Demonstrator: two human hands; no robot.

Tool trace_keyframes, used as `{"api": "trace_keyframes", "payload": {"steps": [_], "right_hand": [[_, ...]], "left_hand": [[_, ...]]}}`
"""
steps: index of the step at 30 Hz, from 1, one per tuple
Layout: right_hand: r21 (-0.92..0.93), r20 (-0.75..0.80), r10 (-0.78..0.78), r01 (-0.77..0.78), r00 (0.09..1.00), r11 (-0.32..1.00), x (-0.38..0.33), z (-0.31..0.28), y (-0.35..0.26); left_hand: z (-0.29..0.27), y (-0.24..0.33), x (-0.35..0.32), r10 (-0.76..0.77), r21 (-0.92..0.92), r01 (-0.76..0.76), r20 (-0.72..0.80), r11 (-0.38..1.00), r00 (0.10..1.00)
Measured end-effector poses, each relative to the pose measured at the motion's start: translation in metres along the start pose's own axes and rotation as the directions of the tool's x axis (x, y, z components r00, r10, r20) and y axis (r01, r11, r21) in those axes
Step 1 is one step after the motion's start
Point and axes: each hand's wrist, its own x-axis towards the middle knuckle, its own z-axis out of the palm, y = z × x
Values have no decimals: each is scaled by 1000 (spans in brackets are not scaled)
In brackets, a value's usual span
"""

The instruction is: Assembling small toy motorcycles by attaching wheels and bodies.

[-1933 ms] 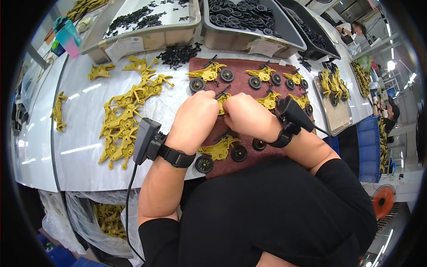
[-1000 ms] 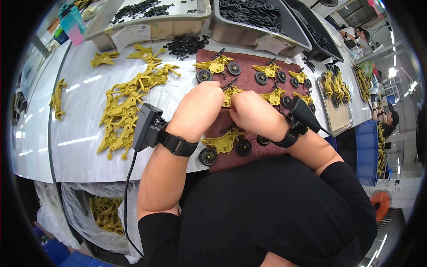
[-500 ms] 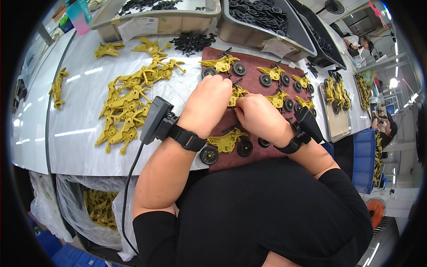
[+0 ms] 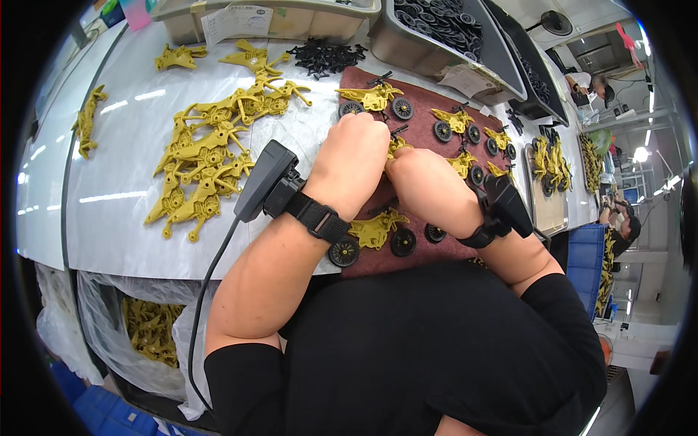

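Note:
My left hand (image 4: 354, 156) and my right hand (image 4: 429, 185) meet over the dark red cloth (image 4: 371, 270). Both are closed round a yellow toy motorcycle (image 4: 396, 146), of which only a small piece and a black handlebar show between them; my fingertips are mostly hidden. Nearer to me lies another yellow motorcycle body (image 4: 379, 228), with black wheels (image 4: 344, 252) at its lower ends. Beyond my left hand sits one more toy motorcycle (image 4: 372, 96) with black wheels. To the right of my hands, several similar motorcycles (image 4: 452, 121) lie in rows on the cloth.
Loose yellow bodies (image 4: 200, 171) are heaped on the table at left. Small black parts (image 4: 327, 58) lie at the back, before a grey bin (image 4: 291, 27); another bin (image 4: 407, 54) holds black wheels. A tray (image 4: 547, 207) of motorcycles stands right. Below, a plastic-lined container holds yellow bodies (image 4: 151, 330).
The view has shifted slightly, so the table and bins sit a little differently in the picture. My two hands stay together over the same motorcycle, with little visible change in their grip.

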Motion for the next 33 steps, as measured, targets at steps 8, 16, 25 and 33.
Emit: {"api": "trace_keyframes", "payload": {"steps": [8, 16, 25, 33], "right_hand": [[162, 326, 165, -227, 931, 960, 18, -24, 14], [368, 211, 246, -310, 946, 877, 5, -16, 16], [184, 65, 218, -226, 974, 957, 2, -6, 2], [238, -179, 147, -102, 973, 966, 46, -35, 45]], "left_hand": [[2, 0, -4, -23, -31, 22, -24, 999, 999], [4, -4, -3, -13, -49, 11, -25, 999, 1000], [0, 0, -1, -38, -47, 37, -15, 998, 999], [-5, 3, -4, -27, -1, 27, -16, 1000, 1000]]}}
